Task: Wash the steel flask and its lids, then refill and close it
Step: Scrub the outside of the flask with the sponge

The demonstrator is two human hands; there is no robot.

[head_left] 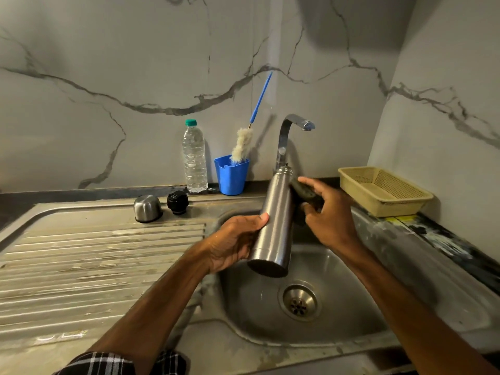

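Flask in L hand, scrub pad in R hand, over sink

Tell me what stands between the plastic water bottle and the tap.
A blue cup holding a bottle brush stands between the water bottle and the tap, shown in the head view.

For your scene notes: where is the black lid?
Head view: black lid on the draining board, left of the sink bowl, right of the steel cap.
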